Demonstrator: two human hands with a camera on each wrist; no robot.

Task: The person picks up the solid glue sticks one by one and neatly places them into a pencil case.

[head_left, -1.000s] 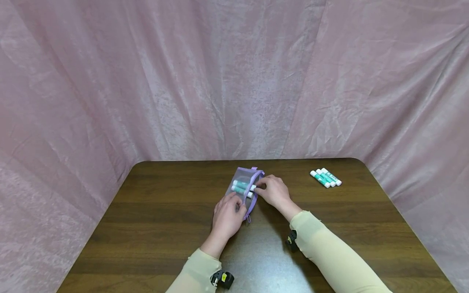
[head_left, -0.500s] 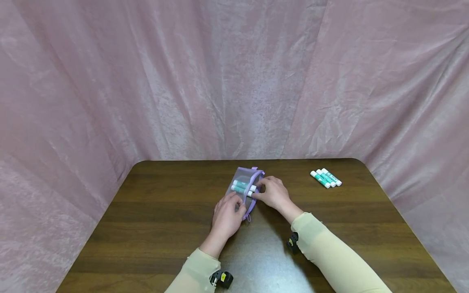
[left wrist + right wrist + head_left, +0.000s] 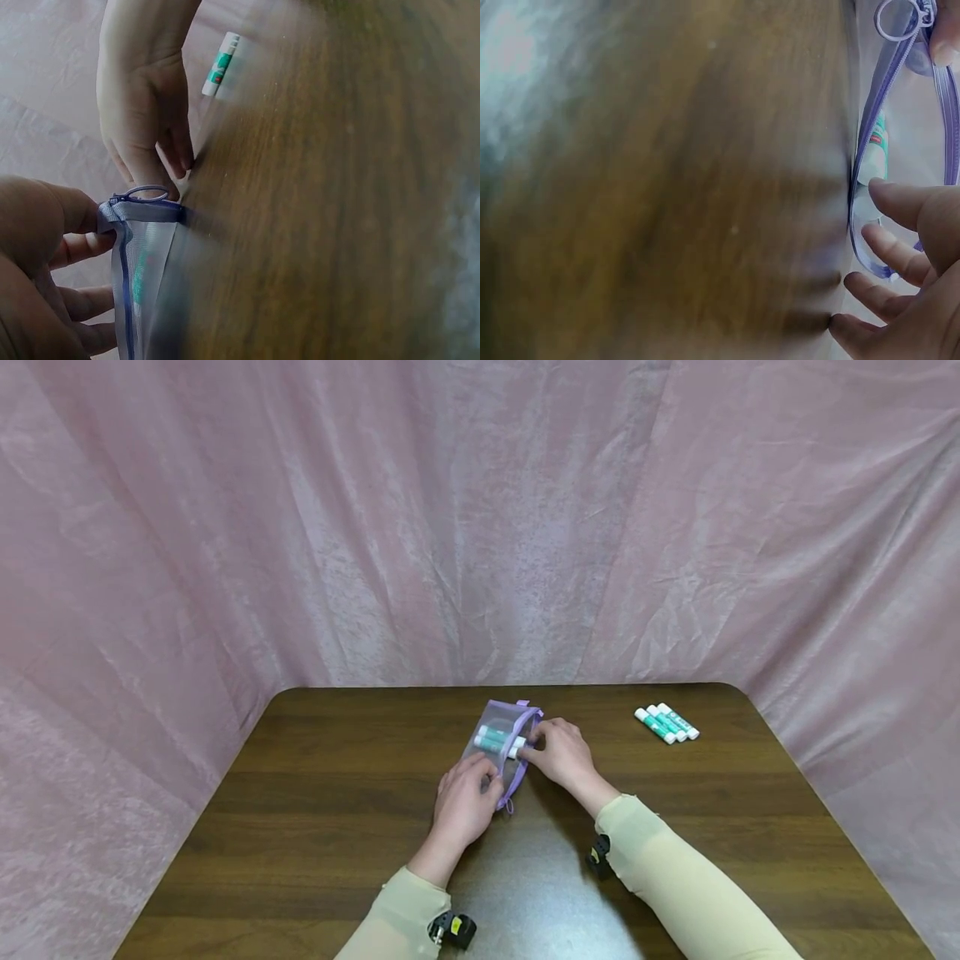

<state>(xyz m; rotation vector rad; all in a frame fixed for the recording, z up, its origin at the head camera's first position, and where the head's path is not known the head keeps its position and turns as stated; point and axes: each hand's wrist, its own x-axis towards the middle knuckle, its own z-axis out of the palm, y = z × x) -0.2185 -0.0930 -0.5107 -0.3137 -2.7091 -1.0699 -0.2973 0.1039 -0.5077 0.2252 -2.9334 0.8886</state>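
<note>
At centre, we saw the left hand [image 3: 467,797] pinching the near corner of a purple mesh pouch [image 3: 501,713], two capped tubes [image 3: 493,738] inside. The right hand [image 3: 564,753], loosely spread, gripping nothing, partly blocked its mouth; we judged it was tucking them in and next needed withdrawing. Far right on the bench [image 3: 337,793] lay three loose tubes [image 3: 667,724].

Sleeves [image 3: 697,885]: pale yellow-green | cuffs [image 3: 618,812]: uneven | wrist units [image 3: 467,933]: black, yellow mark [image 3: 456,927]
</note>
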